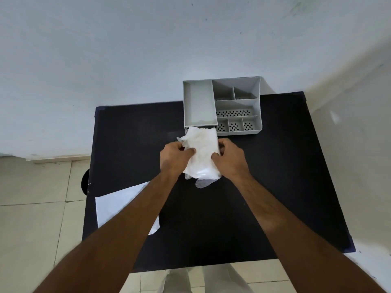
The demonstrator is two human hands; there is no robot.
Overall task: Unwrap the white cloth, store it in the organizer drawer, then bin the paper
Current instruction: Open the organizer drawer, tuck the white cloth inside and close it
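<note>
Both my hands hold the white cloth (202,153), a folded, slightly translucent bundle, just above the black table (275,187). My left hand (174,156) grips its left edge and my right hand (229,157) grips its right edge. The cloth's far end lies right in front of the grey organizer (237,106), hiding the drawer front below the long left tray (200,102). A white sheet of paper (118,206) lies flat at the table's left edge, partly hidden under my left forearm.
The organizer stands at the table's far edge against a white wall (148,49), with several small perforated compartments on its right. A dark round object (85,181) shows on the tiled floor (31,208) beside the table's left edge.
</note>
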